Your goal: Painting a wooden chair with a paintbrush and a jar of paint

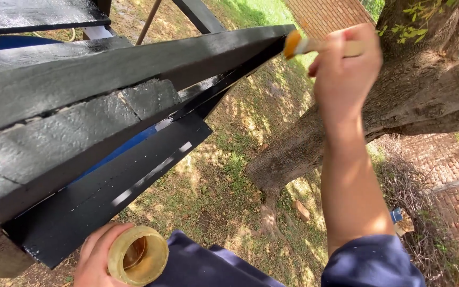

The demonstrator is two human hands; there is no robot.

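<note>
Left hand [94, 260], below the black-painted beam [134, 64], is gripping a yellowish open jar [138, 256], fingers wrapping its side. The beam is slanting up toward its far end, its wet surface glistening. At that far end, the right hand [343, 69] is clamping the handle of a paintbrush [314, 45], whose bristles are touching the beam's tip. Beyond the beam, a tree trunk [399, 106] is leaning over grass [213, 191].
</note>
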